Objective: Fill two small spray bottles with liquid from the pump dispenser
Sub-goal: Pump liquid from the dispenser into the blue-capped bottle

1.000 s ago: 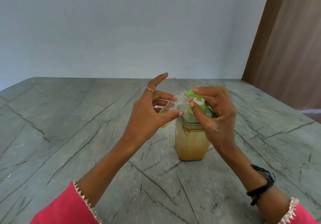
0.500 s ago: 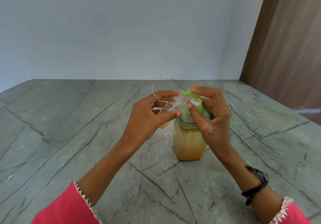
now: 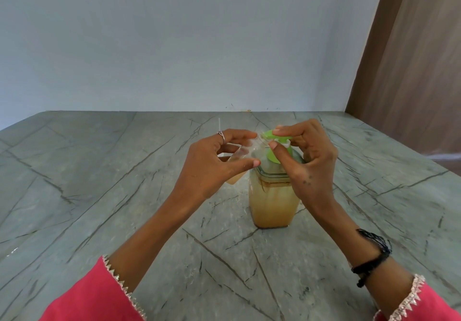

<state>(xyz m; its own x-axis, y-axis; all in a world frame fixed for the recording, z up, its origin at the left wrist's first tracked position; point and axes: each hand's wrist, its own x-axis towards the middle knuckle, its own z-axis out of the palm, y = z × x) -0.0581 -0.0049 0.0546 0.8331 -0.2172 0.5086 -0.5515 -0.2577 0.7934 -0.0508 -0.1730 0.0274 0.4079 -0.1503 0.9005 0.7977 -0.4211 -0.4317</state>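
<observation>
A clear square pump dispenser (image 3: pixel 273 203) with amber liquid stands on the grey stone table (image 3: pixel 99 196). Its green pump head (image 3: pixel 270 135) is pinched by my right hand (image 3: pixel 308 163), index finger on top and thumb under the white collar. My left hand (image 3: pixel 212 163) holds a small clear spray bottle (image 3: pixel 237 168), tilted, its open mouth up at the green spout. The small bottle has amber liquid in its lower end. A thin white tube (image 3: pixel 219 125) sticks up behind my left hand. A second spray bottle is not in sight.
A pale wall (image 3: pixel 174 46) closes the table's far edge. A brown wooden panel (image 3: pixel 411 71) rises at the right. Pink sleeves cover my forearms at the bottom of the view.
My left index finger, raised a second ago, has curled down onto the small bottle. My right hand stays on the pump head, which sits slightly higher than before.
</observation>
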